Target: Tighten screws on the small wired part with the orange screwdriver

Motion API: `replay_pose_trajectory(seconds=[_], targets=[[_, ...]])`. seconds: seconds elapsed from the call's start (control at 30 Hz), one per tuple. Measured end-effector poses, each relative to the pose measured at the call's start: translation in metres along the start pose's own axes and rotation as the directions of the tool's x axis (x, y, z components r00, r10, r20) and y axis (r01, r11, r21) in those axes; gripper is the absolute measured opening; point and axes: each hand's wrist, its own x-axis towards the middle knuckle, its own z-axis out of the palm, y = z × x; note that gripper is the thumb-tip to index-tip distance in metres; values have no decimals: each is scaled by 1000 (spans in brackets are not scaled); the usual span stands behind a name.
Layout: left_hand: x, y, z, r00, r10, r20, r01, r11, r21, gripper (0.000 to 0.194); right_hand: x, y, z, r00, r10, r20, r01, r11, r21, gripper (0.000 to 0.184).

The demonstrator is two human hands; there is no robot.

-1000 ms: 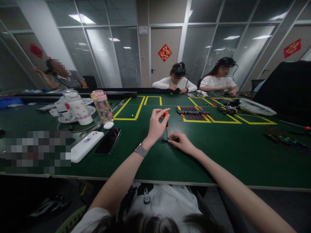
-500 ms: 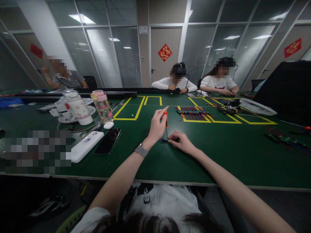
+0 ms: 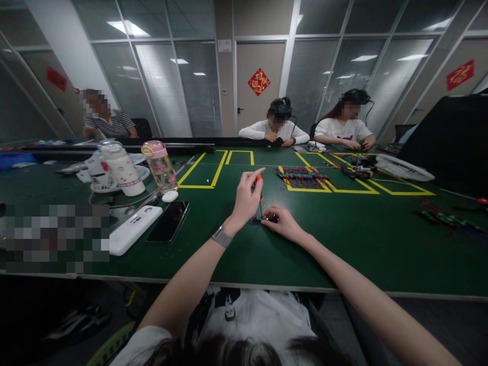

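Observation:
My left hand is closed around the orange handle of a screwdriver, index finger stretched along its top. The shaft stands nearly upright, its tip down at a small green circuit board on the table. From the other side my right hand pinches the right end of this board, with fingers low to the tabletop. Part of the board is hidden behind the fingers, and a dark bit shows under the right hand.
Beyond my hands lies a bundle of wired boards among yellow tape outlines. To the left are a phone, a white power bank and two bottles, one pink-lidded. More wired boards lie right. Several people sit across the table.
The fingers of my left hand have shifted slightly on the screwdriver handle, covering more of it. My right hand has edged a little left. Across the table, the person at far left has lowered a hand.

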Motion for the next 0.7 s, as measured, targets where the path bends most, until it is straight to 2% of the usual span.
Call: replay_pose_trajectory(seconds=[0.17, 0.33, 0.43, 0.57, 0.7], targets=[[0, -2, 1, 1000, 31, 0, -31, 999, -15, 34, 1, 1, 1, 999, 35, -2, -35, 999, 33, 10], [0, 2, -2, 996, 86, 10, -87, 994, 71, 25, 1, 3, 2, 999, 41, -18, -41, 998, 48, 9], [0, 3, -2, 998, 61, 35, -61, 998, 20, 29, 1, 2, 1, 999, 30, -22, -29, 998, 54, 8], [0, 1, 1, 999, 1, 52, 7, 989, -146, 32, 1, 2, 1, 999, 28, -22, -26, 998, 59, 8], [0, 0, 0, 1000, 9, 6, -9, 996, -85, 26, 1, 4, 2, 999, 46, -18, -44, 997, 64, 10]])
